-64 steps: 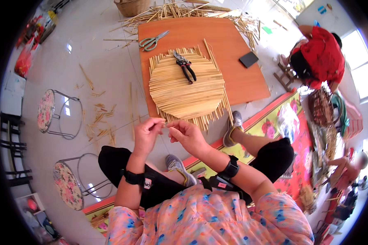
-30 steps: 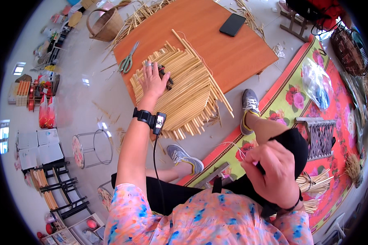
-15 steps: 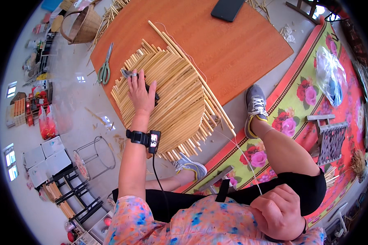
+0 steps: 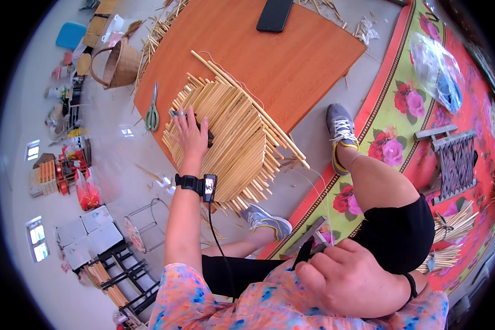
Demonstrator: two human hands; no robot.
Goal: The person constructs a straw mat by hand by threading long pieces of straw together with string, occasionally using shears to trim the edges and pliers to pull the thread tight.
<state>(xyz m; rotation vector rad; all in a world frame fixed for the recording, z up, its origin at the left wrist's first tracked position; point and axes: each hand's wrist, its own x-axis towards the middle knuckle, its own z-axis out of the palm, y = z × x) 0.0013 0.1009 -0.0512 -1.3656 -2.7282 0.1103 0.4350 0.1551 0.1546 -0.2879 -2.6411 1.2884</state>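
Observation:
A panel of straw-coloured stalks point(image 4: 234, 146) laid side by side rests on the brown table, its ends jagged. My left hand point(image 4: 191, 137) lies on its left part with fingers spread, a ring on one finger. A small black object partly shows beneath that palm; its kind is hidden. Long stalks point(image 4: 253, 104) run along the panel's right edge, with a thin reddish thread beside them. Near my lap, my right hand point(image 4: 349, 278) is closed in a fist around a thin pale thread point(image 4: 328, 212), which stretches up to the panel's lower right corner.
Green-handled scissors point(image 4: 153, 114) lie at the left side of the table point(image 4: 308, 71), a black phone point(image 4: 275, 15) at its far edge. A wicker basket point(image 4: 121, 66) and loose stalks are on the floor beyond. A small stool point(image 4: 455, 165) stands on the floral mat point(image 4: 393, 104) at right.
My right fist has moved left and come up closer, and the pale thread now hangs slacker in a curve. My left hand stays on the panel, its fingers a little more spread.

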